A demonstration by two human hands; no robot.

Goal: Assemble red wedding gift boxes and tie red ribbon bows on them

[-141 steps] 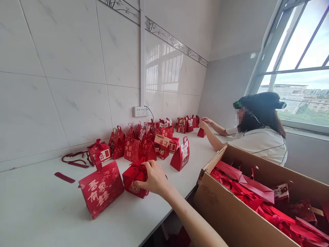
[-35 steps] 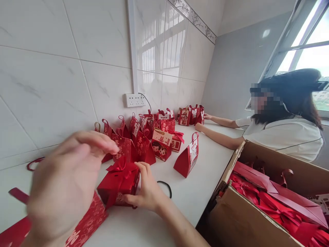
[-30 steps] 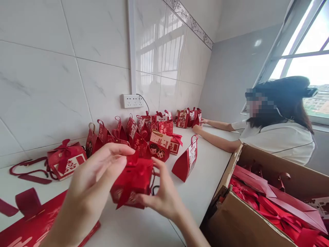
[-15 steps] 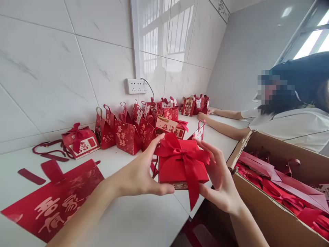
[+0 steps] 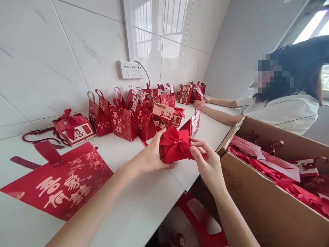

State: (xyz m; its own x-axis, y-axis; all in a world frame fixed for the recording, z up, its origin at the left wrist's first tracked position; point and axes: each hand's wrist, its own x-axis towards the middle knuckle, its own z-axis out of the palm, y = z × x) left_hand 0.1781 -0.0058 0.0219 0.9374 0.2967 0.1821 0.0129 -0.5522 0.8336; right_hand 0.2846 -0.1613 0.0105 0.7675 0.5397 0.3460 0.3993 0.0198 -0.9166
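A small red gift box [image 5: 171, 151] with a red ribbon bow on it is held above the white table. My left hand [image 5: 151, 154] wraps round its left side, fingers behind and thumb near the lower edge. My right hand [image 5: 208, 163] pinches at the box's right side, where a ribbon end shows between thumb and fingers. Just behind the box stands a red bag with a white label [image 5: 195, 124]. Several red gift bags [image 5: 122, 124] with loop handles are grouped further back against the tiled wall.
A large red bag [image 5: 66, 178] lies at the left of the white table [image 5: 123, 212]. An open cardboard box [image 5: 269, 192] holding red packages is at the right. A person [image 5: 280, 106] leans over the far end; a red stool [image 5: 200, 223] is below.
The gift box has turned and tilted in my hands. My right hand has shifted from gripping its side to pinching near the ribbon. The view has moved lower, showing the stool.
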